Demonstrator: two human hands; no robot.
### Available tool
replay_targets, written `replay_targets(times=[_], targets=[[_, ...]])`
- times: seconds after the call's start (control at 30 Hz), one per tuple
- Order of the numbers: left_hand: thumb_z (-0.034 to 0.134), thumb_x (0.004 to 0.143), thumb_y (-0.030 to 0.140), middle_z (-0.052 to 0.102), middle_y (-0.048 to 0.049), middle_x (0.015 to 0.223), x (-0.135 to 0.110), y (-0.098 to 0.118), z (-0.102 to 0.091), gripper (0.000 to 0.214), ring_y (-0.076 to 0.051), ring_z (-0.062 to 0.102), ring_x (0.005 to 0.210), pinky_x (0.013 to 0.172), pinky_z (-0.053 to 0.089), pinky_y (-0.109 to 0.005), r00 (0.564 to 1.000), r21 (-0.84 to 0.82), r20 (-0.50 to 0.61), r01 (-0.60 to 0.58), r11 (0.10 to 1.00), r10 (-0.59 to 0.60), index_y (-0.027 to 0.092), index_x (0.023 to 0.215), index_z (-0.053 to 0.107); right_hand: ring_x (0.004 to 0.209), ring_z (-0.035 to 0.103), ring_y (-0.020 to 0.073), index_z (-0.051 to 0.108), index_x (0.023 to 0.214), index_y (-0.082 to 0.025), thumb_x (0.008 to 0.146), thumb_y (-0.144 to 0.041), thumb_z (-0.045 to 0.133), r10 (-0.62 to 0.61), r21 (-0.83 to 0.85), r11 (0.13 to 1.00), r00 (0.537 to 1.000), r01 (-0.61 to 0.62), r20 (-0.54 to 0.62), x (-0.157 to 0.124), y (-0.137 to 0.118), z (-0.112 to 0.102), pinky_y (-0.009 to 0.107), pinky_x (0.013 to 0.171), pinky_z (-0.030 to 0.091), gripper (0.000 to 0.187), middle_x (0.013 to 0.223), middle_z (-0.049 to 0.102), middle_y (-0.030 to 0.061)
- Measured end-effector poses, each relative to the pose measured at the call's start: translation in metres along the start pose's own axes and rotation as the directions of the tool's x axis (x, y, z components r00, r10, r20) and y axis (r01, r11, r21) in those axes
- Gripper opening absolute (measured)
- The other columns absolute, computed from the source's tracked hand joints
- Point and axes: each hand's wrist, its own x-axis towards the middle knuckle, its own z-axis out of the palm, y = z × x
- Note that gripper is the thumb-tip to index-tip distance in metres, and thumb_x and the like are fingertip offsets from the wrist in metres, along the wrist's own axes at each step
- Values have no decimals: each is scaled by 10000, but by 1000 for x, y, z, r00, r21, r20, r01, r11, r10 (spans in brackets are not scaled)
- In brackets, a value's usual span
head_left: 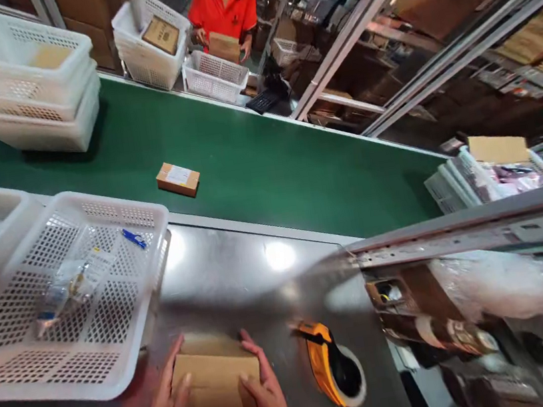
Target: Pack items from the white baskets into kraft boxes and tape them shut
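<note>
Between my two hands is a small brown cardboard box (215, 376), close to the front of the metal table. My left hand (166, 401) grips its left side, thumb on the near face. On the opposite side my right hand (266, 389) holds it the same way, with the fingers behind and the thumb in front. An orange tape dispenser (323, 364) with a roll of tape lies on the table to the right of the box, apart from my hand. The underside of the box is hidden.
A white perforated basket (132, 331) at left holds plastic-bagged items and a blue object (133, 238). Beyond runs a green conveyor belt (266, 164) carrying a labelled carton (178, 179) and stacked baskets (38, 122). Across it, a person in red (224, 8) holds a box. Shelving stands at right.
</note>
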Motion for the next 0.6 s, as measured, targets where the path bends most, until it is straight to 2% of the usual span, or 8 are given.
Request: replay_targets(times=[0.13,0.23,0.3,0.37,0.43,0.5,0.53,0.6], targets=[[558,1007,635,664,-120,1727,4,12,3,777,-368,602,1624,1427,423,-519,995,-76,-101,-20,997,12,206,1653,607,1510,698,377,808,1140,-304,707,-599,993,-52,-123,991,999,51,-10,5,-3,5,534,1321,497,556,1610,766,125],[659,961,629,726,-136,1650,13,33,6,746,-356,680,1532,1377,484,-503,990,-104,-131,-59,993,45,187,1561,672,1542,663,364,766,1180,-279,802,-616,931,-99,-171,980,995,103,28,14,-14,0,533,1329,478,533,1647,730,138],[693,958,623,744,-126,1628,19,42,10,721,-343,688,1521,1366,490,-491,987,-123,-128,-114,986,98,199,1541,694,1572,627,359,748,1285,-273,892,-676,844,-126,-227,965,991,131,36,14,-16,-13,551,1342,464,571,1668,702,148],[731,946,621,771,-135,1587,23,46,13,705,-345,705,1500,1349,507,-487,981,-148,-135,-161,976,141,202,1513,724,1596,591,349,709,1419,-276,1005,-721,699,-185,-318,931,983,180,15,7,-12,-38,583,1363,438,607,1689,668,156],[774,920,623,793,-139,1550,25,47,13,695,-353,724,1472,1322,534,-496,975,-165,-147,-190,968,166,211,1479,755,1599,565,350,638,1535,-265,1077,-726,588,-306,-444,859,951,255,-47,-4,0,-75,620,1372,416,652,1698,627,185],[818,884,617,807,-138,1526,26,48,11,698,-362,740,1445,1285,568,-507,974,-169,-147,-196,966,172,218,1455,776,1566,564,397,569,1602,-197,1057,-762,601,-480,-589,741,868,322,-130,-11,16,-119,672,1340,437,785,1647,614,258],[837,865,607,815,-137,1507,27,49,9,708,-364,750,1425,1263,587,-508,976,-167,-137,-190,967,168,215,1452,781,1548,561,456,563,1605,-136,1023,-813,612,-553,-668,671,817,321,-163,-12,26,-141,718,1311,449,895,1608,614,312],[865,836,573,837,-136,1453,29,53,7,740,-358,779,1361,1224,615,-498,984,-163,-97,-165,973,151,201,1469,779,1469,604,554,573,1604,-55,991,-897,553,-624,-789,547,765,279,-162,-7,42,-177,771,1226,498,1042,1491,657,387]])
